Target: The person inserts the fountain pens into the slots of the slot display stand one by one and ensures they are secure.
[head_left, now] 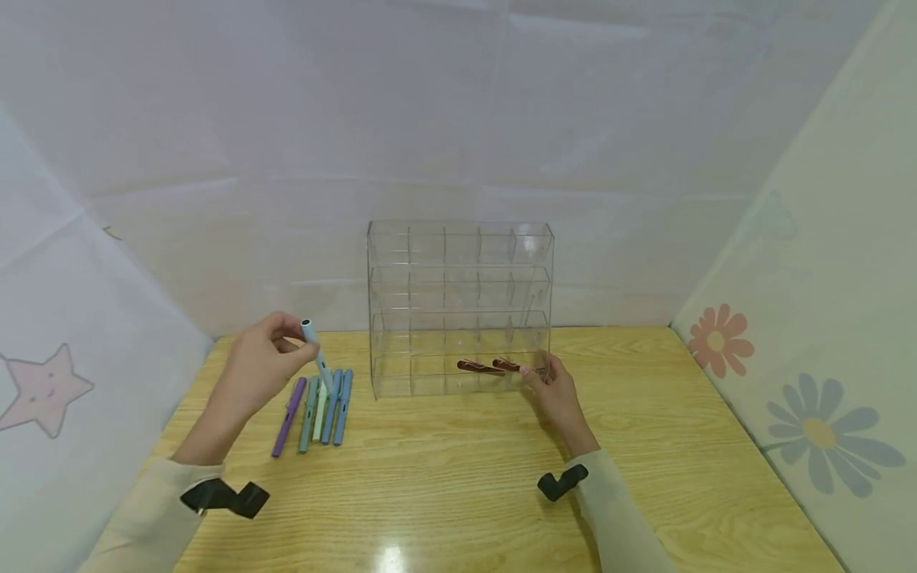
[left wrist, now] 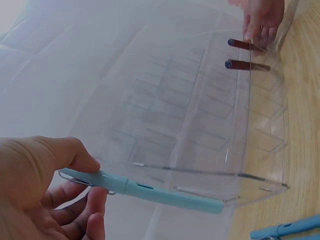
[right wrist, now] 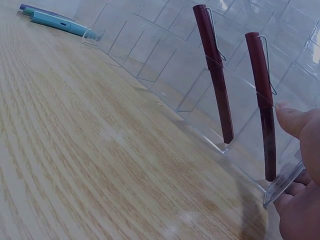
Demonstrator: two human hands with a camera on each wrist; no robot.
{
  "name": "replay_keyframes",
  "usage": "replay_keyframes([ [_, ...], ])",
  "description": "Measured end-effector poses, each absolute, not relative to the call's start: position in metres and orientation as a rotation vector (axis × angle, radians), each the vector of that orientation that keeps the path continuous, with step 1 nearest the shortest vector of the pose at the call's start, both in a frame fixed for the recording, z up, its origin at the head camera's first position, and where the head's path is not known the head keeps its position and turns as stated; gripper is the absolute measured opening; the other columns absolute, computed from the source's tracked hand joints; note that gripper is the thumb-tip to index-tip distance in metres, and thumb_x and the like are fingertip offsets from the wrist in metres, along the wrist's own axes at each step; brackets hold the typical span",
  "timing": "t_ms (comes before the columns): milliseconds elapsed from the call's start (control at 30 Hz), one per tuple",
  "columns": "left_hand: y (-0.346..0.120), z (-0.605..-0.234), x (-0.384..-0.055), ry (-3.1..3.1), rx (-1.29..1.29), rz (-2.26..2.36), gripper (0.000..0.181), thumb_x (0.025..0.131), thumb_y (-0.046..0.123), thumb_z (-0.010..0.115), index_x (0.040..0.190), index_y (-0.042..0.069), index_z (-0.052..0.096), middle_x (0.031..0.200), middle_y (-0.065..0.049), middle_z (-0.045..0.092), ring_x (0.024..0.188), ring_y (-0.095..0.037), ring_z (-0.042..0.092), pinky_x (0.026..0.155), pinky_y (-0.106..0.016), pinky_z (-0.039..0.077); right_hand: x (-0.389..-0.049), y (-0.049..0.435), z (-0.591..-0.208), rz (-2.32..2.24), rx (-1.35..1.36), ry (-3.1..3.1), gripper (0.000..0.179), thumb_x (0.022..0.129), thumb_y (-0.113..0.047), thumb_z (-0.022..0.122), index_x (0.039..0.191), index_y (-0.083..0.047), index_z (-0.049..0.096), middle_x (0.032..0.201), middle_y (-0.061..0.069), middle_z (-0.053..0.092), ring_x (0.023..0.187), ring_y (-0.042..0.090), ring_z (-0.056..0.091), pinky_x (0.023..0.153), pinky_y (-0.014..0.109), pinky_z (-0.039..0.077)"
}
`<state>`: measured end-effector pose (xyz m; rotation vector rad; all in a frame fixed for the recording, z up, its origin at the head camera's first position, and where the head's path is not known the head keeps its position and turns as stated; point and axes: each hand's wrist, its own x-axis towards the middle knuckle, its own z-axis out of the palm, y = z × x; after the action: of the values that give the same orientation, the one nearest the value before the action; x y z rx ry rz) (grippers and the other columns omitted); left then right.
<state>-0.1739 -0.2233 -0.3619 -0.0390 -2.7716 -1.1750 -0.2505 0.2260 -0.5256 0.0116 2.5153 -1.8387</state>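
My left hand pinches a light blue pen between thumb and fingers, above the pens on the table. In the left wrist view the same pen lies across the fingers, its clip near the fingertips, in front of the rack's side edge. At the lower right corner of a clear pen rack, my right hand grips the side, thumb at the front. Two dark red pens, one further left and one beside the thumb, lean in the rack's bottom row, clips showing.
Left of the rack, a purple pen, a dark green pen, a light green pen and two blue pens lie side by side on the wooden table. A white cloth wall stands behind the rack.
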Motion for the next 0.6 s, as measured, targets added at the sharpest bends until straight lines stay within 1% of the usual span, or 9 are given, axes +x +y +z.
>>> replay_keyframes([
  [100, -0.215, -0.361, -0.172, -2.741, -0.056, -1.175, 0.032, 0.104, 0.033, 0.067, 0.122, 0.007, 0.063, 0.106, -0.014, 0.077, 0.082, -0.008, 0.067, 0.063, -0.029, 0.051, -0.250, 0.226, -0.526, -1.833, 0.012, 2.522, 0.082, 0.106, -0.043, 0.067, 0.168, -0.007, 0.028, 0.168, 0.024, 0.041, 0.159, 0.043, 0.036, 0.126, 0.061, 0.037],
  [200, -0.208, -0.360, -0.171, -2.690, -0.068, -1.178, 0.034, 0.104, 0.035, 0.068, 0.123, 0.007, 0.064, 0.107, -0.013, 0.077, 0.081, -0.003, 0.066, 0.067, -0.027, 0.053, -0.250, 0.226, -0.526, -1.823, 0.011, 2.533, 0.082, 0.106, -0.044, 0.066, 0.168, -0.007, 0.027, 0.170, 0.023, 0.038, 0.160, 0.042, 0.034, 0.127, 0.060, 0.035],
  [267, -0.203, -0.360, -0.171, -2.645, -0.078, -1.197, 0.034, 0.104, 0.035, 0.070, 0.122, 0.007, 0.065, 0.108, -0.013, 0.078, 0.081, 0.001, 0.065, 0.068, -0.025, 0.053, -0.250, 0.227, -0.526, -1.823, 0.019, 2.534, 0.083, 0.106, -0.045, 0.066, 0.168, -0.008, 0.027, 0.170, 0.022, 0.038, 0.160, 0.042, 0.035, 0.127, 0.060, 0.036],
  [367, -0.195, -0.362, -0.173, -2.586, -0.092, -1.254, 0.033, 0.104, 0.033, 0.071, 0.123, 0.007, 0.065, 0.110, -0.014, 0.078, 0.084, 0.004, 0.065, 0.072, -0.021, 0.056, -0.250, 0.227, -0.526, -1.841, 0.004, 2.520, 0.082, 0.107, -0.043, 0.065, 0.169, -0.008, 0.025, 0.173, 0.020, 0.034, 0.161, 0.041, 0.033, 0.127, 0.060, 0.036],
  [533, -0.182, -0.368, -0.178, -2.538, -0.137, -1.351, 0.031, 0.104, 0.027, 0.070, 0.125, 0.006, 0.064, 0.115, -0.015, 0.077, 0.089, 0.004, 0.067, 0.076, -0.018, 0.058, -0.250, 0.226, -0.526, -1.865, -0.025, 2.496, 0.081, 0.107, -0.040, 0.065, 0.169, -0.008, 0.023, 0.176, 0.018, 0.028, 0.163, 0.040, 0.029, 0.127, 0.060, 0.036],
  [600, -0.177, -0.370, -0.179, -2.535, -0.156, -1.377, 0.029, 0.104, 0.025, 0.069, 0.125, 0.005, 0.063, 0.116, -0.016, 0.077, 0.090, 0.002, 0.068, 0.076, -0.019, 0.058, -0.250, 0.226, -0.526, -1.864, -0.027, 2.494, 0.082, 0.107, -0.040, 0.066, 0.169, -0.009, 0.024, 0.177, 0.017, 0.026, 0.164, 0.039, 0.028, 0.128, 0.059, 0.035],
])
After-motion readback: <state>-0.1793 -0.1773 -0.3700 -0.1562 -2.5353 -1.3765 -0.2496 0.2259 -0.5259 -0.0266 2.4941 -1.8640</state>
